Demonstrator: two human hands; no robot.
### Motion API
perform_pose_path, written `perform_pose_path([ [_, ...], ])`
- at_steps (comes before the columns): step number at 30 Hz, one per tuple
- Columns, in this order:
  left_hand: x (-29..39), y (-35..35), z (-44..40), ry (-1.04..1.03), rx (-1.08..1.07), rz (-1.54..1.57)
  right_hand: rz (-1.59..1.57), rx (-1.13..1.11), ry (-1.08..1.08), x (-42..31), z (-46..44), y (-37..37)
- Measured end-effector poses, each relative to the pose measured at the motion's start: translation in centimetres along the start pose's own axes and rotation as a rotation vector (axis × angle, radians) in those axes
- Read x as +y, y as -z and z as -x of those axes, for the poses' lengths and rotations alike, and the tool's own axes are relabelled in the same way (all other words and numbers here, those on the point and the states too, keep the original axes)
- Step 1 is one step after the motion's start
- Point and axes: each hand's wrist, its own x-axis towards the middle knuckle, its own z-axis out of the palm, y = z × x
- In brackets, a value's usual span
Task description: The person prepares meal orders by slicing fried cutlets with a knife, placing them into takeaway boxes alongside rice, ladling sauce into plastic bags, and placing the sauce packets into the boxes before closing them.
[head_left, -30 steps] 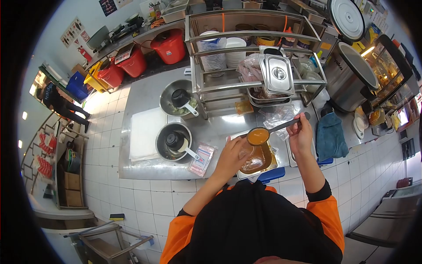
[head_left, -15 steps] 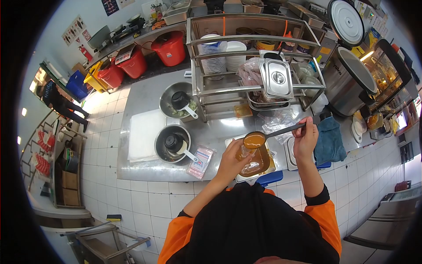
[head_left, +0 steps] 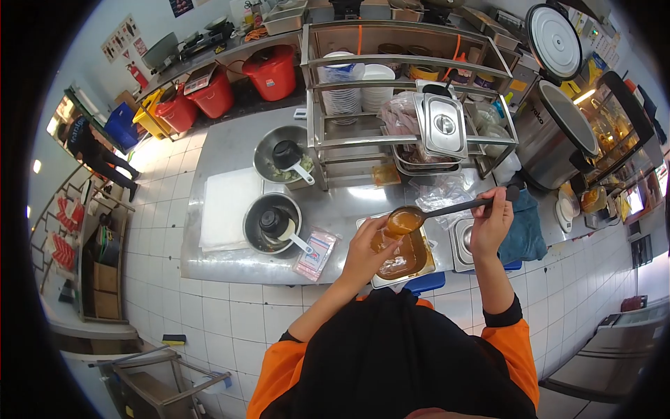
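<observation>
My right hand (head_left: 490,227) is closed around the black handle of a ladle (head_left: 450,208). Orange-brown sauce (head_left: 404,222) lies in the ladle's bowl, which is tipped toward my left hand (head_left: 364,250). The fingers of that hand are pinched at the bowl's left edge on what looks like a thin clear plastic bag (head_left: 388,241), mostly hidden by the fingers. Below both hands, a rectangular metal pan (head_left: 427,268) holds more of the same sauce. A second metal pan (head_left: 461,244) stands just right of it.
On the steel table (head_left: 209,269) are two bowls (head_left: 249,222) with black-and-white handled tools, white sheets (head_left: 227,202) and a packet (head_left: 316,255). Behind rises a metal rack (head_left: 412,144). A blue cloth (head_left: 523,227) lies at right. Another person (head_left: 98,157) stands far left.
The ladle's bowl has tipped further toward my left hand, and its handle end sits slightly further right with my right hand. My left hand has barely moved.
</observation>
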Motion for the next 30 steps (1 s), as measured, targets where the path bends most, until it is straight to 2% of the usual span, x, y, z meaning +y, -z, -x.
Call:
perform_pose_path([
  [3, 0.2, 0.0, -0.2, -0.008, -0.013, 0.069, 0.022, -0.016, 0.034, -0.3, 0.0, 0.1],
  [15, 0.7, -0.3, -0.6, -0.003, -0.026, 0.033, 0.179, -0.147, 0.261, -2.1, 0.3, -0.2],
  [18, 0.7, -0.7, -0.7, -0.08, 0.063, 0.042, 0.211, -0.183, 0.315, -2.7, 0.6, -0.7],
  [21, 0.5, -0.8, -0.8, -0.092, 0.06, 0.014, 0.249, -0.219, 0.389, -3.1, 0.7, -0.9],
  [24, 1.3, -0.3, -0.7, -0.007, 0.001, 0.073, 0.295, -0.247, 0.466, -3.3, 1.0, -1.1],
  [30, 0.1, -0.8, -0.8, -0.088, 0.03, 0.018, 0.311, -0.319, 0.531, -3.5, 1.3, -0.9],
])
